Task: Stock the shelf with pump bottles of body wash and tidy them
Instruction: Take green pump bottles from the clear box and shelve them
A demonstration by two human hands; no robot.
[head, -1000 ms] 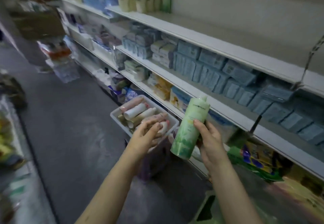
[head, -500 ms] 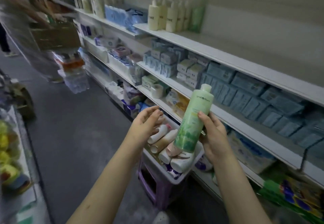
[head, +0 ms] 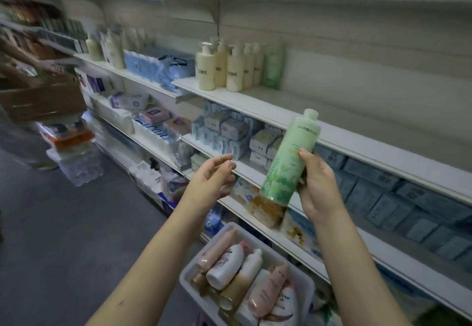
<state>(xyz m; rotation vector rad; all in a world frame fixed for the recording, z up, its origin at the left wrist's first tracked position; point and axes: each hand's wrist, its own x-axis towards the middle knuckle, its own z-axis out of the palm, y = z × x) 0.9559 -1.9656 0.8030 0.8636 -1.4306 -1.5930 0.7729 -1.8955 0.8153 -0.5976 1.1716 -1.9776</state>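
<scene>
While right hand (head: 319,187) grips bottle (head: 288,162), shelf (head: 255,101) behind

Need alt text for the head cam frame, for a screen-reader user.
A person's right hand holds a green bottle cap-up, the left hand open and empty beside it. Cream pump bottles stand on the shelf above, with bare space to their right; a white bin of lying bottles sits below.
</scene>
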